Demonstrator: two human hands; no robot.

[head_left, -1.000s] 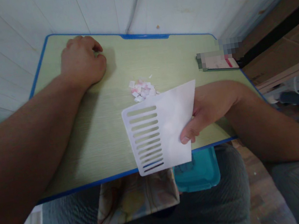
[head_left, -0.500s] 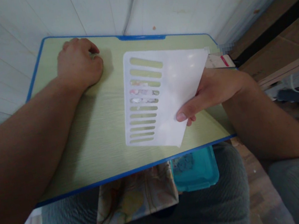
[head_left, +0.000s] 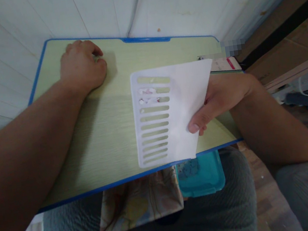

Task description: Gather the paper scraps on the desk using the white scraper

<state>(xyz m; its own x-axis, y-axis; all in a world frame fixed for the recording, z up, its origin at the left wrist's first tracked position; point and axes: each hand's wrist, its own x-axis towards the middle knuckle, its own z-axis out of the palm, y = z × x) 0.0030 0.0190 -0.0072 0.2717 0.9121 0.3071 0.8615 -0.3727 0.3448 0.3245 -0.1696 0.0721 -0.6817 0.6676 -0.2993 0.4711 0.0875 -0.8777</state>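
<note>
My right hand [head_left: 212,103] grips a white slotted plastic sheet [head_left: 187,103] at its right edge, thumb on top and fingers underneath. The sheet is held over a pale green tabletop [head_left: 96,139], its row of rounded slots along the left side. Through the upper slots show small whitish-pink pieces [head_left: 148,96], too unclear to name. At the far left of the table rests my left hand [head_left: 81,66], its fingers curled in toward the thumb. A small bit of something may lie between them, but I cannot make it out.
A blue rim edges the table, with a white panelled wall [head_left: 98,12] behind. Below the near edge are a turquoise plastic box [head_left: 209,176] and a patterned cloth [head_left: 143,202] at my lap. A card with a pink mark [head_left: 226,65] lies at back right, by cardboard [head_left: 286,53].
My right hand has brought the slotted sheet down toward me and turned it slightly, so the whitish-pink pieces now show through higher slots. My left hand has barely moved.
</note>
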